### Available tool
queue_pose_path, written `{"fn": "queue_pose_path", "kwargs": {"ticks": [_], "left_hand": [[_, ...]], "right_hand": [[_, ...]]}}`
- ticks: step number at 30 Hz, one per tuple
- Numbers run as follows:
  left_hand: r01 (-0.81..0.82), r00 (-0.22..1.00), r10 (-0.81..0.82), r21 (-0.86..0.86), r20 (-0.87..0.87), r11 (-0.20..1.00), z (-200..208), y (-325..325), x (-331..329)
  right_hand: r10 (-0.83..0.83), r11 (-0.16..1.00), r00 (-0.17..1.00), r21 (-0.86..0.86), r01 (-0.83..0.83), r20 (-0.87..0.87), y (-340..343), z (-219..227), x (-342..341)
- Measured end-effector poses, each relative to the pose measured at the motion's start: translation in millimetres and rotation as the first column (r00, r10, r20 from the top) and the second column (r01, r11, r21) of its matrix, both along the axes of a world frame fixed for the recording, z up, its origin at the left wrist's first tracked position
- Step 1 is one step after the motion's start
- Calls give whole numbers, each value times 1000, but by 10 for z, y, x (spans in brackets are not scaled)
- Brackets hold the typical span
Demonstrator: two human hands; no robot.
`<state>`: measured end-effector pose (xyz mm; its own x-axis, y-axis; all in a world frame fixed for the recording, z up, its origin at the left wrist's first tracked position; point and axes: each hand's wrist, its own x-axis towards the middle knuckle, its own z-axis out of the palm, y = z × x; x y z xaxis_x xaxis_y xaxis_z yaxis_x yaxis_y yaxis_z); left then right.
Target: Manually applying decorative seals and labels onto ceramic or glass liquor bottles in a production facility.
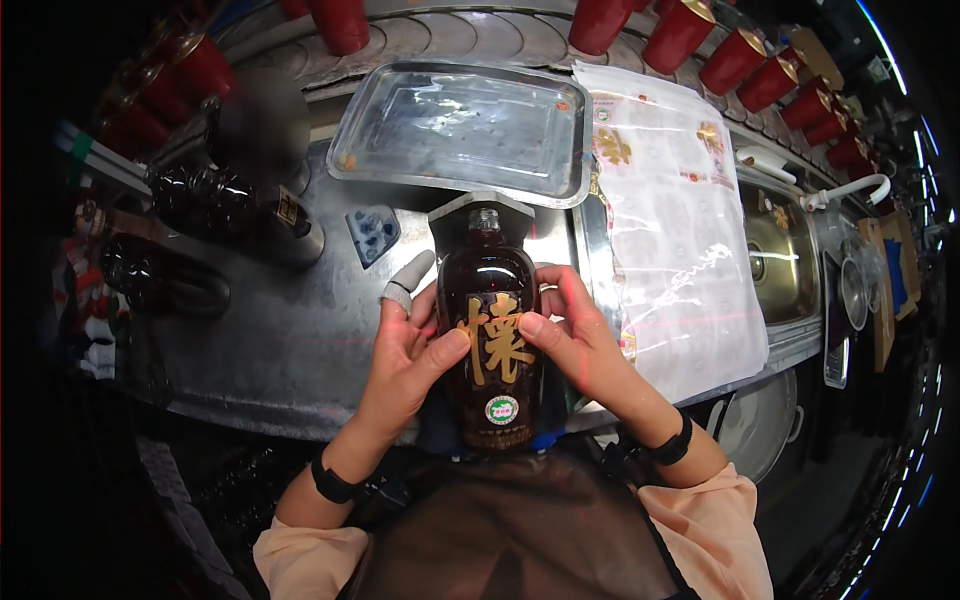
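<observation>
A dark glossy bottle (488, 272) points its clear threaded neck away from me, right in front of my body. On its front are a large gold character decal (494, 340) and a small round green-and-white sticker (501, 410). My left hand (408, 338) grips the bottle's left side, its thumb at the decal's edge. Grey wrapping covers the left index finger, which points up past the bottle. From the right side my right hand (582, 338) holds the bottle, thumb pressed on the decal's upper right. The fingers behind the bottle are partly hidden.
A metal tray (455, 183) lies beyond the bottle, with sheets of decals (680, 260) to its right. Further right is a sink (790, 262) with a white faucet (850, 194). Dark bottles (165, 275) lie at left. Red containers (681, 38) line a conveyor (480, 38) behind.
</observation>
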<state>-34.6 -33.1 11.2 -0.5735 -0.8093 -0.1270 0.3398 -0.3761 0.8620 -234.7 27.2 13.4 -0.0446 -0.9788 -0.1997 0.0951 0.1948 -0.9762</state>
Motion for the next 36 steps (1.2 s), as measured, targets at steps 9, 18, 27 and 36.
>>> {"fn": "queue_pose_path", "kwargs": {"ticks": [9,18,27,36], "left_hand": [[-8,1000,8,23,17,1000,52,-25,-16],[-14,999,13,19,32,1000,21,-25,-7],[29,991,-15,-99,135,995,-42,116,103],[59,984,-45,-82,173,995,9,151,106]], "right_hand": [[-10,999,988,32,15,-151,-40,2,12],[-7,1000,986,-25,3,-167,-26,-82,0],[57,993,976,112,-34,-212,194,128,2],[59,996,968,83,-40,-243,264,25,16]]}}
